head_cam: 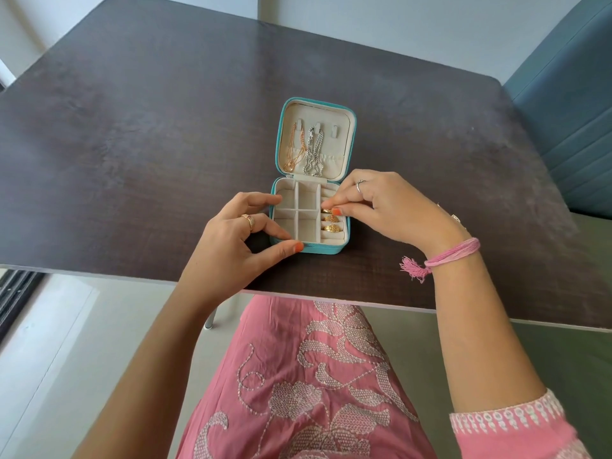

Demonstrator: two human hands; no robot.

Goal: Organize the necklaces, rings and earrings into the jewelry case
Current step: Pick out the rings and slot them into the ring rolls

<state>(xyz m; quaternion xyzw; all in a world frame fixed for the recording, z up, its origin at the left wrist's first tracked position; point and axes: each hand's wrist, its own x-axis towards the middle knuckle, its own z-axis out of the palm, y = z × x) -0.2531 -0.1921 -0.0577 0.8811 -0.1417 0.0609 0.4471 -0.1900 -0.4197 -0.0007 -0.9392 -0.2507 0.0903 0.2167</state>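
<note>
Fingers [326, 203] of the right hand [381, 207] pinched a gold ring [327, 211] at the roll slot; press straight down while the left hand [238, 233] gripped the jewelry case [323, 250].

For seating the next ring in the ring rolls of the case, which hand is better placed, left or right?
Right. The right hand has its fingertips directly over the ring rolls, at the topmost gold ring. The left hand grips the jewelry case at its left edge, steadying it.
</note>
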